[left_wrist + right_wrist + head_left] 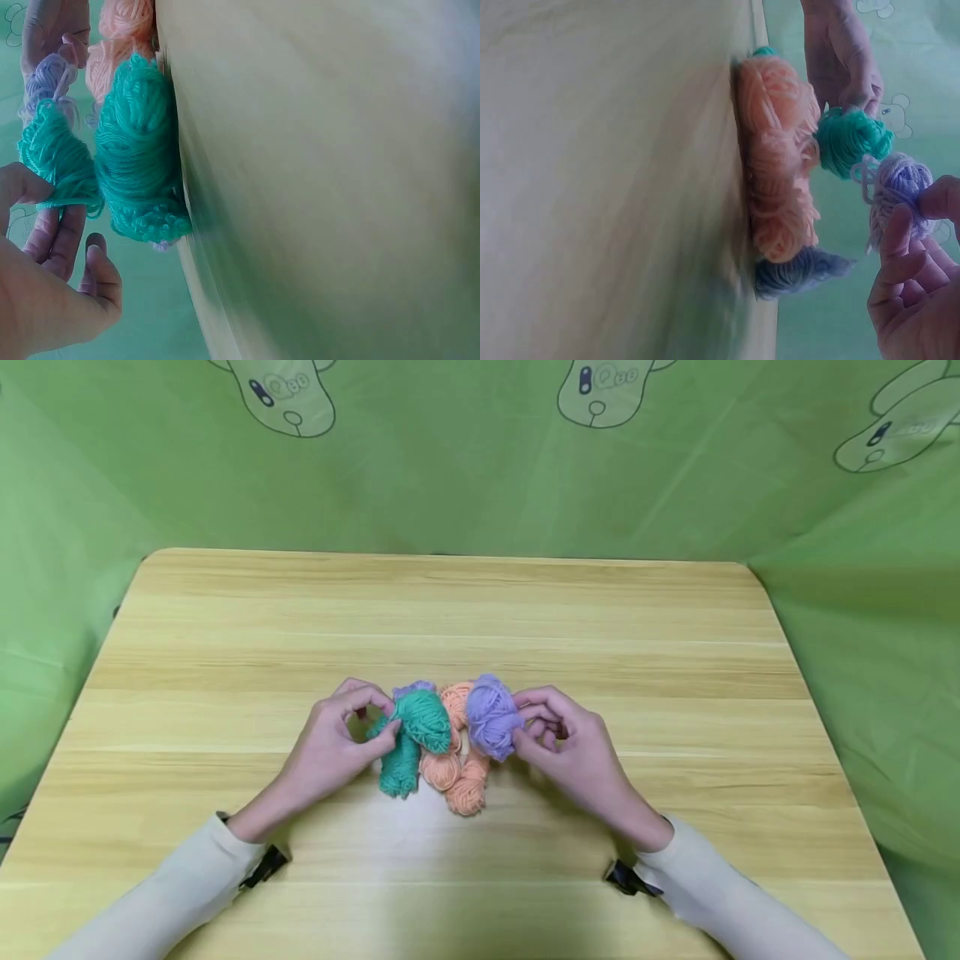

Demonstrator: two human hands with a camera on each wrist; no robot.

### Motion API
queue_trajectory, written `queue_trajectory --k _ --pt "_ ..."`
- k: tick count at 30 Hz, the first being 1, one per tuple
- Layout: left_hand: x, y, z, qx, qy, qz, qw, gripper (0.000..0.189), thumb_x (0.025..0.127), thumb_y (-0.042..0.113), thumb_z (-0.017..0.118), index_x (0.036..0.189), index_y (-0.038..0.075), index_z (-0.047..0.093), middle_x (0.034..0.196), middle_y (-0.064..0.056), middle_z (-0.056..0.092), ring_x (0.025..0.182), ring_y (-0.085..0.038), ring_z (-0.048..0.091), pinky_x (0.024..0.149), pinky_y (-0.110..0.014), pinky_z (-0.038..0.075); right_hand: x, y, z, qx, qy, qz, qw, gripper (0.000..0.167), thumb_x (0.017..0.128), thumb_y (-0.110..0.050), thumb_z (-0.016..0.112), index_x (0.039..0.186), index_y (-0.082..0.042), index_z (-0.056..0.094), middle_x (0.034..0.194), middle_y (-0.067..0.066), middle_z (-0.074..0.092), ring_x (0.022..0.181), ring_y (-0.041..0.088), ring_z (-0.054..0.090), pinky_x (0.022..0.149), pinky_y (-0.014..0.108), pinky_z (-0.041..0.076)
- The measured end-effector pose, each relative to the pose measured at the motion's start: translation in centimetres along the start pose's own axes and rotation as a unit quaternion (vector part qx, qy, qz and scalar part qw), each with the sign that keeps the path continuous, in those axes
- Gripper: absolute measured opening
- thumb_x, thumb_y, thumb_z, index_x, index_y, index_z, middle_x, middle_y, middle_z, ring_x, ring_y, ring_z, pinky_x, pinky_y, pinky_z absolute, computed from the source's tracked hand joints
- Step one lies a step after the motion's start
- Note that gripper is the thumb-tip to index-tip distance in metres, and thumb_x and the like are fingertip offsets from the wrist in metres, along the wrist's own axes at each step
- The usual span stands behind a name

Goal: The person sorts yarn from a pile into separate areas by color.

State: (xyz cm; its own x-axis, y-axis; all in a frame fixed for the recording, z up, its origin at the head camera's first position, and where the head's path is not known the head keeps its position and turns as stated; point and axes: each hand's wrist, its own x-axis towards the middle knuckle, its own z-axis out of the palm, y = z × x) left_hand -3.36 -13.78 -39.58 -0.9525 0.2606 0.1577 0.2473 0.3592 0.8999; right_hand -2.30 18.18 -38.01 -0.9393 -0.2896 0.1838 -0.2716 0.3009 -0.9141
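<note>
My left hand [332, 732] pinches a small green ball of yarn [423, 720] by its left end, between thumb and fingers. Facing it, my right hand [570, 737] pinches a purple ball of yarn [492, 717]. Both balls are raised off the table, as the wrist views show. Beneath them lies a cluster: another green yarn ball [139, 154] on the left and several peach yarn balls [772, 165] in the middle. A darker purple yarn ball [799, 271] rests at the cluster's end in the right wrist view. Purple yarn [414, 688] also peeks out behind the held green ball.
The wooden table [480, 610] has rounded far corners. A green cloth [450, 485] with pale cartoon figures hangs behind it and at both sides. Black straps with clips [632, 878] sit on the wrists at the pale sleeves.
</note>
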Motion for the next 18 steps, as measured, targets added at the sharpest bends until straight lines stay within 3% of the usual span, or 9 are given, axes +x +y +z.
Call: queue_trajectory --k 18 --pt "-0.2 -0.1 -0.2 0.003 0.004 0.008 1.0000 0.019 0.090 -0.005 0.079 0.098 0.012 0.075 0.102 -0.003 0.067 0.089 -0.036 0.059 0.078 -0.036 0.049 -0.5 0.2 -3.0 0.018 0.068 0.010 0.9974 0.035 0.092 0.015 0.073 0.125 0.005 0.069 0.094 0.013 0.076 0.076 0.015 0.065 0.061 0.019 0.050"
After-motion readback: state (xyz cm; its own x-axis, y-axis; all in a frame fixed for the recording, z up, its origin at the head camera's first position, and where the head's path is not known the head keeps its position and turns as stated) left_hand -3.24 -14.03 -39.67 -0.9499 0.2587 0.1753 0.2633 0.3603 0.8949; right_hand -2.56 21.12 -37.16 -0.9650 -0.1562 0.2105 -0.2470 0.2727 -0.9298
